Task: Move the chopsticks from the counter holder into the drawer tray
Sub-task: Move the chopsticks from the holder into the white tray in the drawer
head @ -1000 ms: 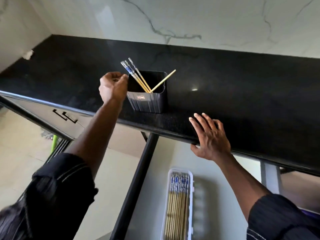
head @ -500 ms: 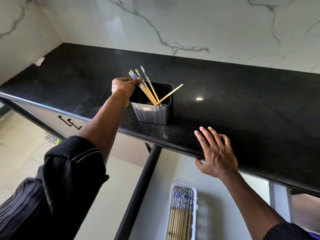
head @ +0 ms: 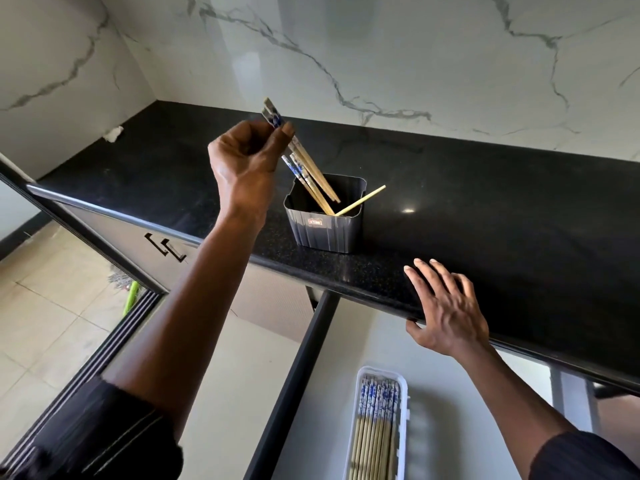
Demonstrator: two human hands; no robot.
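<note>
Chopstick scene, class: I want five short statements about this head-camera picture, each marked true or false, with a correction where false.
1. The left hand pinches a few chopsticks whose lower tips are inside the holder. True.
2. The holder lies tipped on its side. False: it stands upright on the black counter.
3. The right hand rests on the counter's front edge, holding nothing. True.
4. The white tray in the drawer is empty. False: it already holds a row of chopsticks.
5. One lone chopstick leans out of the holder toward the right. True.
</note>
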